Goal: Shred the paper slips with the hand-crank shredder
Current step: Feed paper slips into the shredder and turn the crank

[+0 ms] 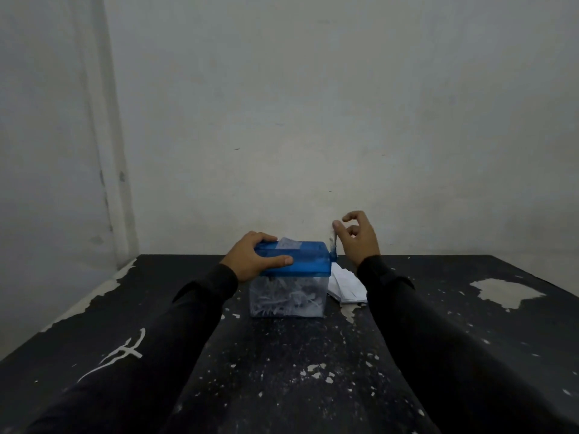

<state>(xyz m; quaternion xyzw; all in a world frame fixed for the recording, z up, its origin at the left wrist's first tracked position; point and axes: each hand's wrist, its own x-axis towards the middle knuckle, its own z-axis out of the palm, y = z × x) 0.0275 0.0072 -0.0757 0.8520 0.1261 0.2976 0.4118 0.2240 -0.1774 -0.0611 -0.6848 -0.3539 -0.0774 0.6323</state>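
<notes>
A small hand-crank shredder [310, 261] with a blue lid and a clear bin full of white shreds [286, 299] stands mid-table near the far edge. A paper slip [289, 243] sticks up from the slot in its lid. My left hand [255, 256] grips the left end of the lid, thumb along the front. My right hand [357, 238] is at the shredder's right side and pinches the top of the upright blue crank [332, 245], which looks blurred. A pile of white paper slips [346, 285] lies on the table just right of the shredder, partly behind my right sleeve.
The table [282, 355] is black with chipped, flaking paint and abuts a pale wall [313, 120] at the back and left. A large bare patch [507, 292] shows at the right. My dark sleeves cross the near table.
</notes>
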